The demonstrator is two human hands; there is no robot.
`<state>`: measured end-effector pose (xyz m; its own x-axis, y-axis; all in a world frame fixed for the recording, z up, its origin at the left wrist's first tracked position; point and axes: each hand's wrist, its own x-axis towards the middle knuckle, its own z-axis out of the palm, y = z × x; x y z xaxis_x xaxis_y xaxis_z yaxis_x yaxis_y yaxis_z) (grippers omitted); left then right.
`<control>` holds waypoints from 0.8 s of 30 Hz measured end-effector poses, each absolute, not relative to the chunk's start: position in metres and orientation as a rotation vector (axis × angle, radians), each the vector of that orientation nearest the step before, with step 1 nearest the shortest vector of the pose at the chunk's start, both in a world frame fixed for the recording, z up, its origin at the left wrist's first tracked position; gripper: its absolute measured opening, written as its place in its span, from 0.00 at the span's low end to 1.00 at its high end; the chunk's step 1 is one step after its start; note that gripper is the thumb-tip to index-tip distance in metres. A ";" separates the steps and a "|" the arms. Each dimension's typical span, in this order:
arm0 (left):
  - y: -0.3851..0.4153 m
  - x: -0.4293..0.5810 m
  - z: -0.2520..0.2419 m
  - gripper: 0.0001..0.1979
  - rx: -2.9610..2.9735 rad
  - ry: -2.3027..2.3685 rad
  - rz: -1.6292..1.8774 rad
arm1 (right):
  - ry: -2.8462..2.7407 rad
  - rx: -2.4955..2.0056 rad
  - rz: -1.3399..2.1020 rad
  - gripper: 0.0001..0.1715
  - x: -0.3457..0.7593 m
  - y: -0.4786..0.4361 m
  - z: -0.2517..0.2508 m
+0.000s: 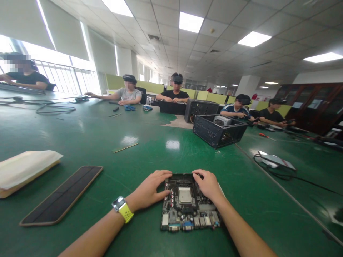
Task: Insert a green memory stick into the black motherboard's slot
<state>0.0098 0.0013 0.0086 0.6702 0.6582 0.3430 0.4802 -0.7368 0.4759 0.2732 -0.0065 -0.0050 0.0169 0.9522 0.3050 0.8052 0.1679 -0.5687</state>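
- Hands first: your left hand point(150, 191) lies loosely open, fingers spread along the left edge of the motherboard point(187, 210). Your right hand point(209, 184) is curled over its far right corner. I can't tell if that one is actually pinching the edge or just resting there.
- Far left on the green table point(107, 135) there's a padded envelope point(26, 169), and just beside it a long dark flat panel point(63, 196). Both are well apart from your hands.
- Your left wrist has a watch point(122, 208) with a yellow strap, sitting just clear of the board's left side.
- The board lies flat on the table right in front of you, between your hands, with the port row point(190, 223) facing you and the CPU point(184, 195) roughly in the middle.
- Handling, my guess: it's light and stiff but fragile. It has bare components on top and probably sharp solder points underneath, so it won't like flexing.
- I'd take it by the bare side edges, about where your hands already are. Keep your fingers off the CPU and the small upright parts near your left fingertips.
- Farther back right is an open black PC case point(218, 130), well away from the board.
- Far right, a flat device with a cable point(276, 160) lies by the table seam.
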 end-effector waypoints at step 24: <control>0.005 0.009 0.002 0.26 2.509 0.909 0.748 | -1.813 -1.702 0.255 0.14 0.273 -0.006 -0.006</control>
